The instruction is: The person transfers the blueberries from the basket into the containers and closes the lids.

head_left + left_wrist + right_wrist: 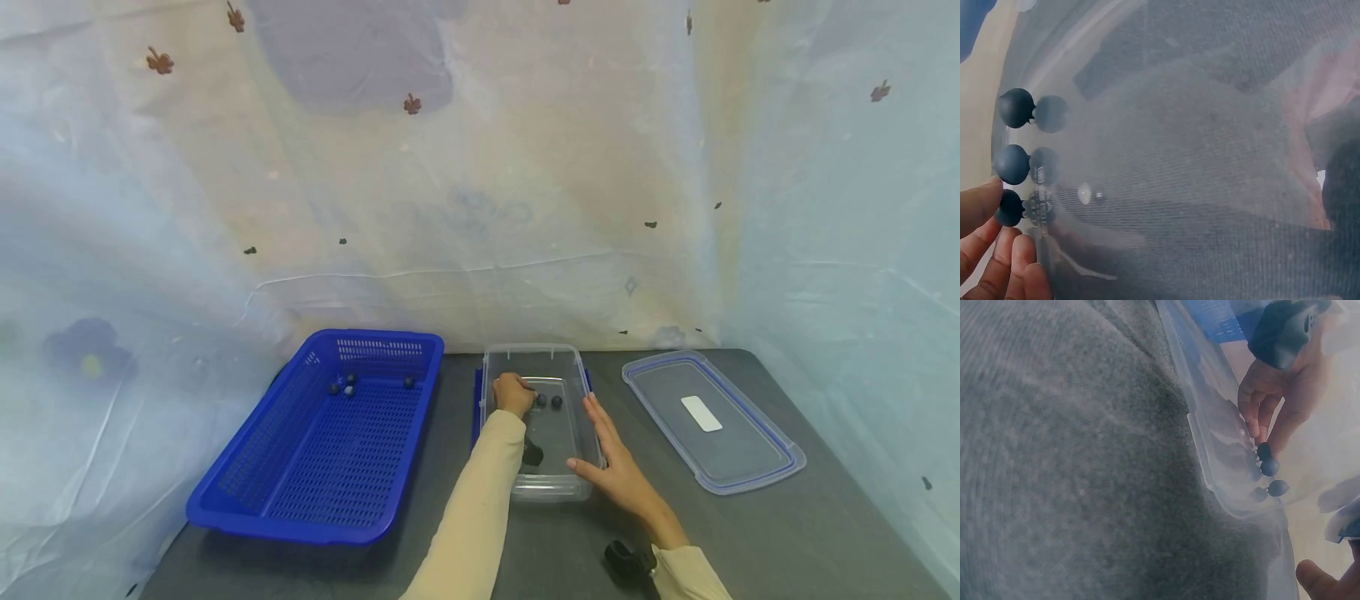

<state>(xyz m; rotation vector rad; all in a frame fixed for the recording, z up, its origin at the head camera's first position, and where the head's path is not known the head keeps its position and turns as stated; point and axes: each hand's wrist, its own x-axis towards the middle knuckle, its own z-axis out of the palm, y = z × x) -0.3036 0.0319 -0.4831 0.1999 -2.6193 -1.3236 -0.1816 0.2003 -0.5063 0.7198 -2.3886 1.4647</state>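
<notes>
Inside the clear box [551, 488], my left hand [514, 395] pinches a dark ball [1009, 209], probably light and roll-prone, best held mid-girth; my right hand [618, 471], straight-fingered, flanks the box.

The clear box [551, 490] stands upright and open-topped on the bench [562, 546], a see-through rectangle with rounded corners, its long sides running front to back. Low in it, toward the far end, I can see a short row of three small balls [557, 402], all round, smooth and dark blue. The first ball [1009, 209] is pinched between the left hand's [513, 394] thumb and fingers, the middle ball [1012, 165] sits just beside it, and the end ball [1016, 108] lies slightly apart.
</notes>
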